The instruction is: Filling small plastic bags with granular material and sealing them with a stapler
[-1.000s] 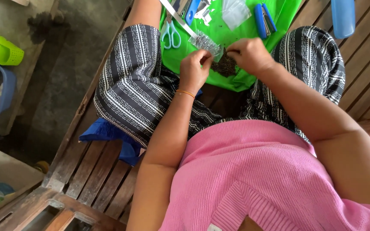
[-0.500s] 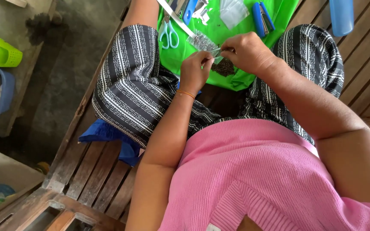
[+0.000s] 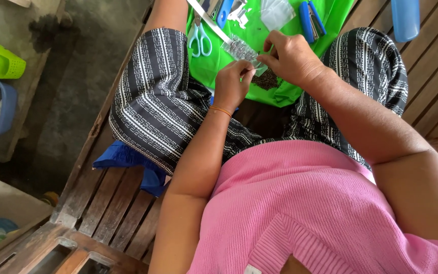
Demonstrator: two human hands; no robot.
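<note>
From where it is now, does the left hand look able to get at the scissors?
Probably yes. The left hand pinches the small clear bag, and the scissors lie just beyond it on the green cloth, with nothing lying between. It would have to let go of the bag first.

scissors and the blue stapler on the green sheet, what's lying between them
Head view: the small clear bag pinched by both hands, plus another clear bag, between the scissors and the blue stapler.

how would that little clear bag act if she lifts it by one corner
Likely floppy: the clear bag is thin crinkled film, pinched by the left hand and right hand. Probably very light. Its glossy surface may be slippery, and the dark bits beneath could spill if they are inside.
</note>
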